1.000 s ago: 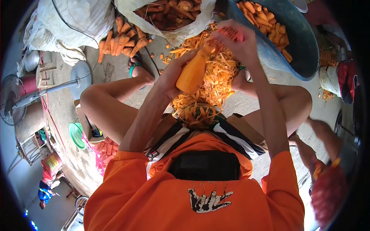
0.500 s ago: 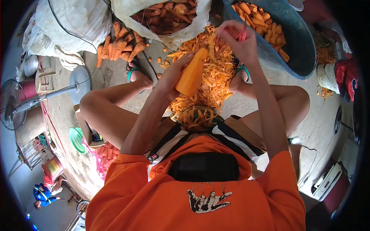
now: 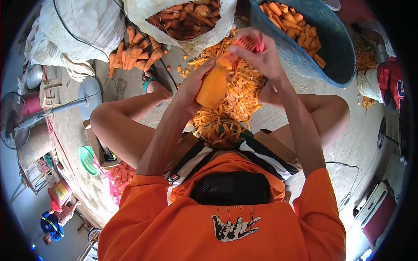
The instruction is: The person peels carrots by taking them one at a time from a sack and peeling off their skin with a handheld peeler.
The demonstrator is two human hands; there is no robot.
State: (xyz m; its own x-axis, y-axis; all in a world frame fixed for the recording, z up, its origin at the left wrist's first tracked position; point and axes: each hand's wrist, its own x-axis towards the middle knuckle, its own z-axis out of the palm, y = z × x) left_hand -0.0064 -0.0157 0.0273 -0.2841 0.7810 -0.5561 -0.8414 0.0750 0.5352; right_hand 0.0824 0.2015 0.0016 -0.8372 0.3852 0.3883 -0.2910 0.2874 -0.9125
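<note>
A thick peeled carrot is gripped in my left hand, tilted with its narrow end pointing away from me. My right hand is closed around a red peeler, whose head is close to the carrot's far end; whether the blade touches is hard to make out. Below both hands lies a heap of carrot peelings, spread between my feet and up to my lap.
An open white sack of unpeeled carrots stands ahead, with loose unpeeled carrots to its left. A blue tub holding peeled carrots is ahead on the right. A fan stands left. Another person is far off at lower left.
My right hand with the peeler has moved down and left to the carrot's far end. The carrot has shifted slightly left in my left hand.
</note>
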